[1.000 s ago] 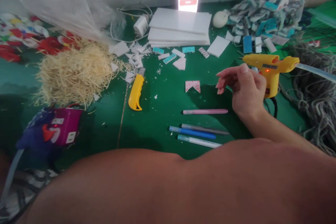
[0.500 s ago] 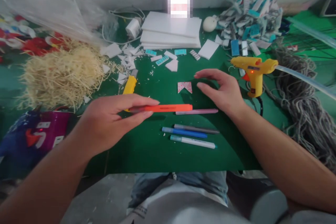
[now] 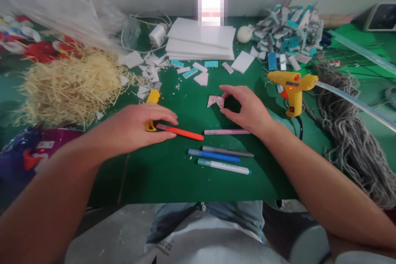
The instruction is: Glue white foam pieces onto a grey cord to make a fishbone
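Note:
My left hand is open over the table, thumb and fingers apart around the back end of an orange marker, which lies on the green surface. Under that hand is a yellow utility knife, partly hidden. My right hand has its thumb and fingers closed at the right edge of a small white piece with a pink pattern and a V-shaped notch. Just below it lies a pink marker. Nearer me are a grey marker, a blue marker and a white marker with teal ends.
A yellow hot glue gun stands at right beside grey yarn. Straw-like shreds are heaped at left. White foam sheets, foam scraps and a pile of grey and teal pieces lie at the back.
The orange marker went from my left hand down onto the table, and the fingers have parted. My right hand moved left and took hold of the pink-patterned piece, which has tilted slightly.

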`<action>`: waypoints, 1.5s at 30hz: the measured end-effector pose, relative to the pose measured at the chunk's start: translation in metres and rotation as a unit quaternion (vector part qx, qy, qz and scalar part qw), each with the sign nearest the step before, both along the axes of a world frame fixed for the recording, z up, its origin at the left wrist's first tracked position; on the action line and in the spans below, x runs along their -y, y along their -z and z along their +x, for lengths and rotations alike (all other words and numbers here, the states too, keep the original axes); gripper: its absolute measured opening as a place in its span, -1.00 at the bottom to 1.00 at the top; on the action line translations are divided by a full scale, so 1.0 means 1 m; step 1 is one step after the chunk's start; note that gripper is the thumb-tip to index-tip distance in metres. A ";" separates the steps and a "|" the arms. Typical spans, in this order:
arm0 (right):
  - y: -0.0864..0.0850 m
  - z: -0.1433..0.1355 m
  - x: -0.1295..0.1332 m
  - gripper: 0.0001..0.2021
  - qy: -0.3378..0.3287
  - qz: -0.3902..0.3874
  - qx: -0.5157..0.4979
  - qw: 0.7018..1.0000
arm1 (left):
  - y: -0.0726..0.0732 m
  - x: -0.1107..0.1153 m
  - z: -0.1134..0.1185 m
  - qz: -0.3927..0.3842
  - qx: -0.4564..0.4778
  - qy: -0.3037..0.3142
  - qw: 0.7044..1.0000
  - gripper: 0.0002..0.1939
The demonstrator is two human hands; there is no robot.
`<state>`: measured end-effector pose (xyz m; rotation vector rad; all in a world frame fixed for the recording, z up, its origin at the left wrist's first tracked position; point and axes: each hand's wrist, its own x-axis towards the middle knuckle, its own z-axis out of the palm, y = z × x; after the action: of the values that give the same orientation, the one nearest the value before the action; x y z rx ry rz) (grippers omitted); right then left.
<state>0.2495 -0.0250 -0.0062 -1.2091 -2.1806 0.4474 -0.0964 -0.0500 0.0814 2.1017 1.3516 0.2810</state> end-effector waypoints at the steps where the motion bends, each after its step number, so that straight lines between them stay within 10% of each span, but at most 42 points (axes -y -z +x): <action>1: -0.001 0.000 0.000 -0.46 0.003 0.005 0.000 1.000 | -0.002 -0.003 0.006 0.004 0.006 -0.020 1.000 -0.66; 13: -0.010 -0.002 0.005 -0.47 0.024 0.148 0.074 0.986 | 0.051 -0.033 0.106 0.158 0.107 -0.075 0.979 -0.35; 29: -0.014 -0.012 0.014 -0.43 0.007 0.210 0.062 0.976 | 0.044 -0.038 0.123 -0.123 0.281 -0.109 0.946 -0.41; 45: -0.025 -0.001 0.012 -0.52 0.020 0.215 -0.002 0.976 | 0.011 -0.051 0.044 -0.014 -0.030 0.009 0.999 -0.48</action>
<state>0.2483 -0.0375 0.0189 -1.0051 -2.0999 -0.0439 -0.0527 0.0013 0.0704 2.1129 1.3639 0.1911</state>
